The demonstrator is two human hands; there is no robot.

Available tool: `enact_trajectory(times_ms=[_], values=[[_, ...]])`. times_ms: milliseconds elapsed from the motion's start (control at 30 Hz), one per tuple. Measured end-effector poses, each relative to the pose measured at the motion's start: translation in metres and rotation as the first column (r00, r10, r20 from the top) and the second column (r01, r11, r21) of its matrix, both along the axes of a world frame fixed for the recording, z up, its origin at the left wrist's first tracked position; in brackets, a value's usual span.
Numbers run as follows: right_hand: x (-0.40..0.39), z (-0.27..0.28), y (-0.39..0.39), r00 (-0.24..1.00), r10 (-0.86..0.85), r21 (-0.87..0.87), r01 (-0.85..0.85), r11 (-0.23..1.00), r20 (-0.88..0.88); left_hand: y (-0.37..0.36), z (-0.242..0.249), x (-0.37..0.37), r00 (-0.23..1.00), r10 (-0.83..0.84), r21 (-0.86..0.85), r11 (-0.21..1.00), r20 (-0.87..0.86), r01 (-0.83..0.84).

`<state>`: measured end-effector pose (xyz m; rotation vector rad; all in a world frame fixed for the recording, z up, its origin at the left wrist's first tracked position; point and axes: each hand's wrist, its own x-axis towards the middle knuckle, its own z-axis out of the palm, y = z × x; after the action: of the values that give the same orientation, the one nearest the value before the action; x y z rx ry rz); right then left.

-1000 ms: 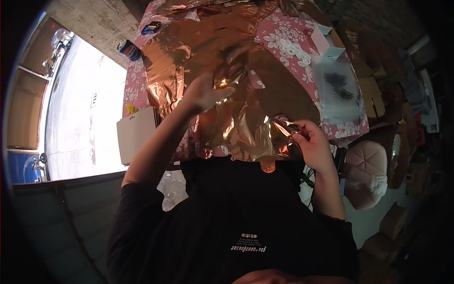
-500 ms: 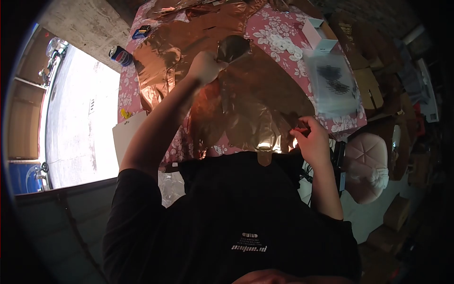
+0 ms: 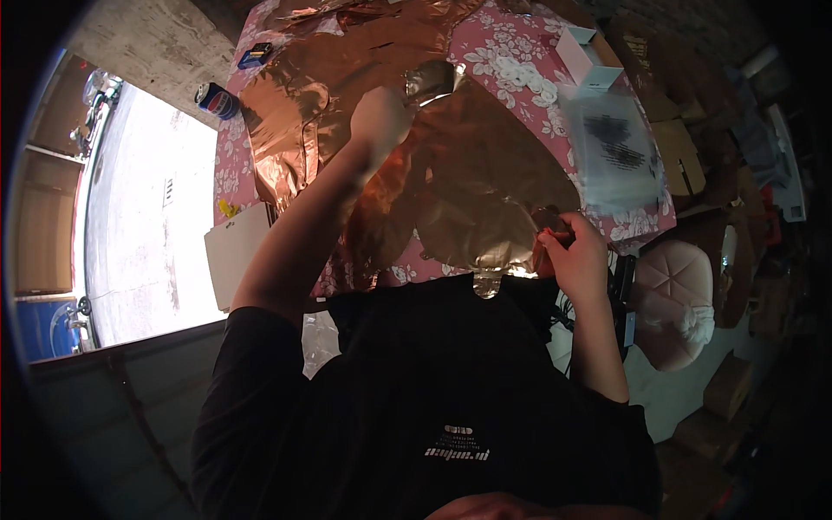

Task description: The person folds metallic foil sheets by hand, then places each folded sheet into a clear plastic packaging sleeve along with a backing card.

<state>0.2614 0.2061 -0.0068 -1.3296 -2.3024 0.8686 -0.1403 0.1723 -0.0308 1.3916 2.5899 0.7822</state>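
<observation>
A flat copper-coloured foil balloon (image 3: 485, 173) lies on the table (image 3: 646, 227), over a pink floral tablecloth (image 3: 498, 43); its short tab (image 3: 487, 283) overlaps the near table edge, against the black shirt (image 3: 433, 373). The left hand (image 3: 381, 119) is at the balloon's far left part, beside a raised, curled flap (image 3: 429, 80); its fingers are turned away, so whether they grip the foil cannot be told. The right hand (image 3: 574, 249) is at the balloon's near right edge, thumb and index finger pinching the foil there. More copper foil extends left of and beyond the balloon; where one piece ends is unclear. Left of the balloon, past that foil, stand a Pepsi can (image 3: 217, 101) and, farther away, a small blue box (image 3: 255, 55). Right of the balloon lies a clear plastic bag (image 3: 613, 152) with black print, and beyond the bag an open white box (image 3: 589, 59). A pink padded seat (image 3: 672, 299) is to the balloon's right, off the table.
</observation>
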Motion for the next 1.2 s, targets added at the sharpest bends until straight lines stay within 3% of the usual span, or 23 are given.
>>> enact_trajectory(times_ms=[300,433,500,533,600,767,833,900,967,1033,1100,1133,1200], values=[[0.002,-0.009,0.002,0.999,-0.030,0.108,0.032,0.994,-0.024,-0.002,0.012,0.010,0.999,0.026,-0.007,1.000,-0.033,-0.026],[0.003,-0.011,0.001,0.999,-0.039,0.056,0.041,0.998,-0.033,0.000,0.008,0.008,0.999,-0.007,-0.069,0.998,-0.051,0.004],[0.001,-0.003,-0.005,0.995,-0.096,0.280,0.088,0.956,0.016,-0.001,-0.006,0.004,0.993,0.047,0.122,0.992,-0.105,-0.035],[0.001,-0.002,-0.005,0.995,-0.095,0.281,0.087,0.956,0.015,-0.002,0.000,0.004,0.993,0.048,0.123,0.992,-0.106,-0.035],[0.002,0.000,-0.004,0.989,-0.081,0.482,0.133,0.866,-0.126,-0.010,0.010,0.001,0.986,0.102,0.074,0.993,-0.129,-0.093],[0.002,0.019,-0.016,0.954,-0.061,0.401,0.181,0.898,-0.295,-0.076,0.061,-0.018,0.995,0.015,0.012,1.000,-0.102,-0.014],[0.002,0.018,-0.021,0.904,-0.001,0.222,0.106,0.969,-0.427,-0.116,0.053,-0.054,0.985,-0.109,0.124,0.984,-0.135,0.126],[-0.017,0.035,-0.032,0.888,0.074,0.260,0.052,0.964,-0.454,-0.154,0.057,-0.072,0.960,-0.213,0.142,0.960,-0.182,0.240],[-0.038,0.047,-0.038,0.870,0.362,0.388,-0.223,0.894,-0.334,-0.180,0.045,-0.104,0.946,-0.278,0.000,0.959,-0.169,0.282],[-0.071,0.054,-0.043,0.832,0.445,0.377,-0.316,0.871,-0.332,-0.196,0.025,-0.132,0.951,-0.306,-0.066,0.951,-0.051,0.303],[-0.104,0.059,-0.046,0.740,0.632,0.379,-0.530,0.758,-0.229,-0.203,0.023,-0.140,0.936,-0.349,-0.013,0.937,-0.047,0.349],[-0.120,0.060,-0.048,0.733,0.641,0.383,-0.539,0.751,-0.226,-0.204,0.022,-0.142,0.913,-0.407,0.035,0.912,-0.042,0.408],[-0.153,0.060,-0.051,0.633,0.754,0.349,-0.676,0.649,-0.177,-0.196,0.011,-0.155,0.929,-0.365,-0.002,0.931,-0.065,0.365]])
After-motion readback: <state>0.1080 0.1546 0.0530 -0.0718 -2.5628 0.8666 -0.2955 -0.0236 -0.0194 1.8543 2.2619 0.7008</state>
